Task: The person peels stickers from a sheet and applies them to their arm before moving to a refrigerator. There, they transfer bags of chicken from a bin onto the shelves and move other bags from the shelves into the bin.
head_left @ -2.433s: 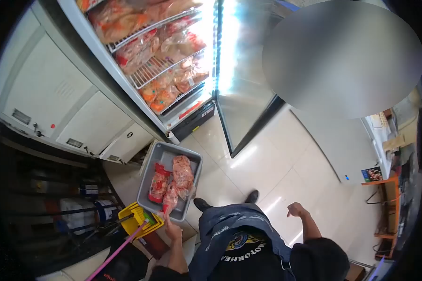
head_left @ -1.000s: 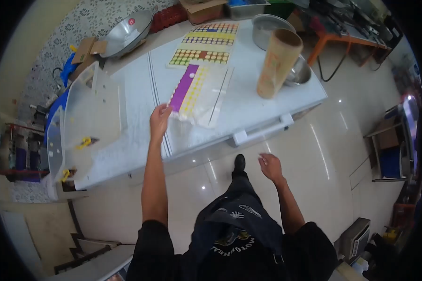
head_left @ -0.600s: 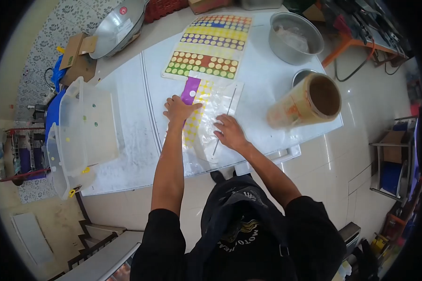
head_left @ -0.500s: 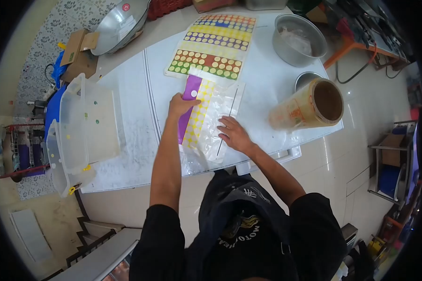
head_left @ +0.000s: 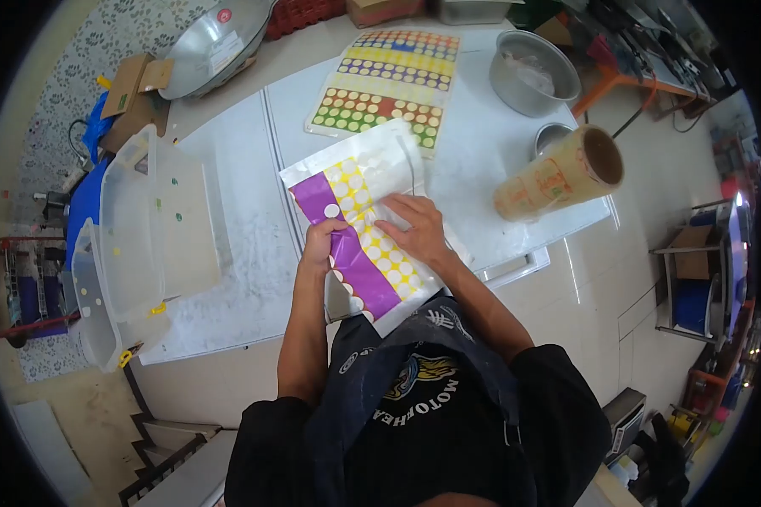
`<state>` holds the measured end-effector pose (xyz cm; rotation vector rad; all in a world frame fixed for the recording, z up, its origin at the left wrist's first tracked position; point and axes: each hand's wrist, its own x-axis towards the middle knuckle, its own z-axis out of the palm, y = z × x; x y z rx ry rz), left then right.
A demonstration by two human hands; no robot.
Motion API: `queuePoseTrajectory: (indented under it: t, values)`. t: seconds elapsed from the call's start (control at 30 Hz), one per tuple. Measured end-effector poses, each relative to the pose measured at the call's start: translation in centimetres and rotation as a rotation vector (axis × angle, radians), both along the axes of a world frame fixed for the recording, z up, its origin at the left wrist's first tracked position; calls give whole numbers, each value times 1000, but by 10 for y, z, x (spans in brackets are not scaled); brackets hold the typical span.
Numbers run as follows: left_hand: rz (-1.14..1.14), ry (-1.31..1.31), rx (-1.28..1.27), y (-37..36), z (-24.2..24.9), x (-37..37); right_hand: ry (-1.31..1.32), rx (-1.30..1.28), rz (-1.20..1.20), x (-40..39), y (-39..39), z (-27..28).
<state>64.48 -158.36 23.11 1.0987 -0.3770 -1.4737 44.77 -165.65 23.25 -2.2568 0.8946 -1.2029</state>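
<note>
A sheet of round stickers (head_left: pixel 359 275), with a purple band and white dots on yellow, is tilted up off the table near my body. Glossy clear plastic seems to lie around part of it. My left hand (head_left: pixel 319 245) grips its left edge, thumb on top and fingers underneath. On the dotted part, my right hand (head_left: pixel 417 226) has bent fingers and thumb drawn together, pinching at the surface. Beyond it, larger dotted sheets (head_left: pixel 380 89) in green, red, purple, yellow and orange lie flat on the white table (head_left: pixel 254 198).
On the right lies a large roll of clear film (head_left: pixel 541 186) beside a small metal bowl (head_left: pixel 551 135). A metal pot (head_left: pixel 524 97) stands behind. Clear plastic bins (head_left: pixel 148 228) are at the left. A big metal wok (head_left: pixel 216 46) and a cardboard box (head_left: pixel 139 97) sit further back.
The sticker sheet has come up off the table, turned and moved toward my body. My right hand has shifted from lying spread on the plastic to pinching at the dots.
</note>
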Motion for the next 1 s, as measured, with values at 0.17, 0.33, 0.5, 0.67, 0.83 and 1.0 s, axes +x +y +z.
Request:
queuePoseTrajectory:
  t: [0.17,0.33,0.5,0.67,0.83,1.0]
  values:
    - [76,227,-39,12,41,8,-59,-53,-13,28,5,28]
    - [91,214,-150,9,34,18,-45,-44,-9,44,-11,52]
    - [146,313,-316,11,13,24,-45,-72,93,47,-15,68]
    - [294,202,-278,14,14,15,-78,-91,116,54,-14,69]
    - [180,209,-359,24,12,28,12,-81,238,53,-14,82]
    - [163,188,-299,26,34,32,110,-116,312,50,-21,78]
